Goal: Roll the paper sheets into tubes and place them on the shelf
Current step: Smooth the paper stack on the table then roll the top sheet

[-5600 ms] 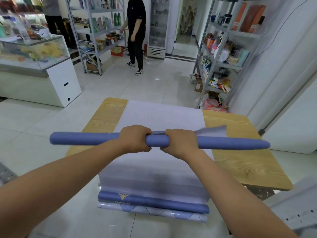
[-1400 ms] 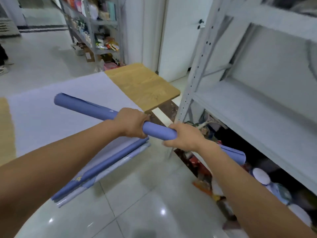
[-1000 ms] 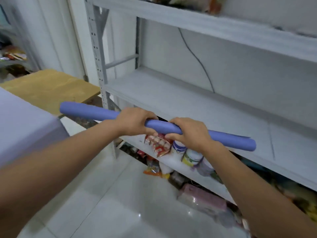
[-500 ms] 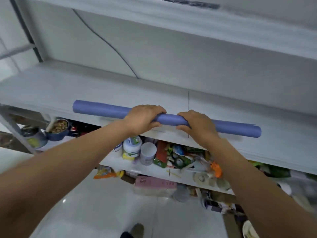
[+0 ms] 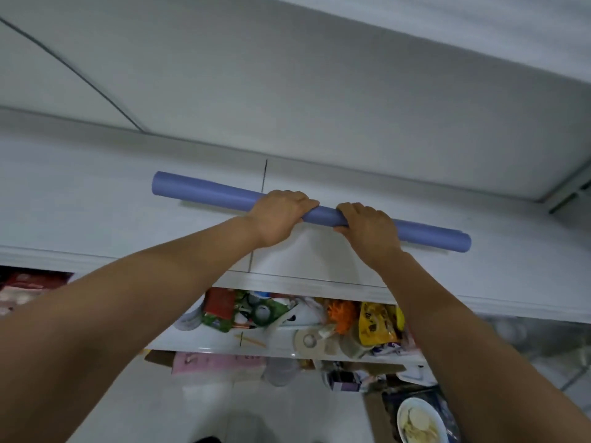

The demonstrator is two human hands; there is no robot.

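A long blue-violet paper tube (image 5: pixel 204 191) lies slantwise across the white shelf board (image 5: pixel 96 212), its left end farther back than its right end. My left hand (image 5: pixel 279 215) grips the tube near its middle, fingers curled over the top. Just to the right, my right hand (image 5: pixel 367 227) grips it the same way. The tube sits low on the shelf surface; whether it rests fully on it I cannot tell. Both forearms reach up from the bottom of the view.
The shelf's white back wall (image 5: pixel 287 91) rises behind the tube, and an upper shelf edge (image 5: pixel 479 36) hangs above. A lower shelf (image 5: pixel 287 327) holds packets, tape rolls and boxes. A bowl (image 5: pixel 419 420) sits at the bottom right over the tiled floor.
I turned from the table to the shelf unit carrying the tube. Over the last second both hands moved it forward over the shelf edge and down onto the middle board.
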